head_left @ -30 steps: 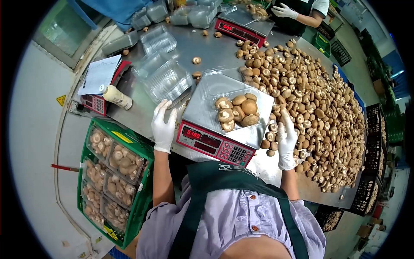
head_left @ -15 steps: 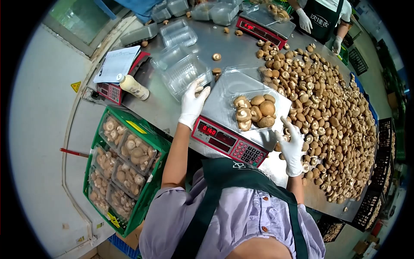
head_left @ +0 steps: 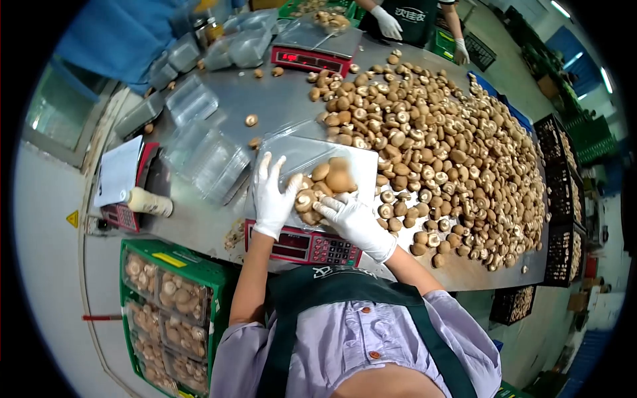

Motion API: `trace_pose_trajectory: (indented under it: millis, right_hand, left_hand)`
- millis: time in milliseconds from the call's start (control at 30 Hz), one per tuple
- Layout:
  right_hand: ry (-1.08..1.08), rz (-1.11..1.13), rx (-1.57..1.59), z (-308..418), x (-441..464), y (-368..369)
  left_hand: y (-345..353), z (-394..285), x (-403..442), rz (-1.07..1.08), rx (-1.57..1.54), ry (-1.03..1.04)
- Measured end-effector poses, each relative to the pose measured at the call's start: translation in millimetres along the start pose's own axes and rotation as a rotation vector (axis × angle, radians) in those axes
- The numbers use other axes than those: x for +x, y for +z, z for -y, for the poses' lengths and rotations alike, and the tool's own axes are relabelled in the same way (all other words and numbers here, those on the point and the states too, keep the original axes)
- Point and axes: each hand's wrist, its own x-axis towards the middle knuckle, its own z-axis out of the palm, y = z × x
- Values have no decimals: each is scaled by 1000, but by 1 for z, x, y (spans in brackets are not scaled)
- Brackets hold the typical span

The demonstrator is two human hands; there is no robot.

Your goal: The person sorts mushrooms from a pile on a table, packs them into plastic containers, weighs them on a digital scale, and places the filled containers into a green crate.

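Note:
A clear plastic container with several brown mushrooms (head_left: 320,188) sits on the metal plate of a red scale (head_left: 298,244). My left hand (head_left: 272,199), in a white glove, is at the left side of the container with its fingers apart. My right hand (head_left: 358,225), gloved too, reaches over the front of the container, its fingertips at the mushrooms near its front; whether they grip one is hidden. The container's transparent lid (head_left: 292,142) stands open behind it. To the right spreads a large pile of loose mushrooms (head_left: 458,166).
Empty clear containers (head_left: 215,166) lie at the left, near a bottle (head_left: 150,202) and a clipboard (head_left: 119,170). A green crate (head_left: 225,282) holds packed mushrooms. At the back are another red scale (head_left: 308,61) and a gloved co-worker (head_left: 411,23). Black crates (head_left: 564,245) stand at the far right.
My right hand has moved left, from beside the scale onto the container's mushrooms. My left hand has come to the container's left side. The view has shifted.

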Motion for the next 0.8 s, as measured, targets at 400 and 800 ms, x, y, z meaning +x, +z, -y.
trace_pose_trajectory:
  millis: [400,800]
  right_hand:
    - [323,-432,336,-47,-16,-18]
    - [1039,-96,-114,-228,-4,20]
  left_hand:
    - [10,-9,-15,213,128,251]
    - [-6,-10,6,431,-48,305]
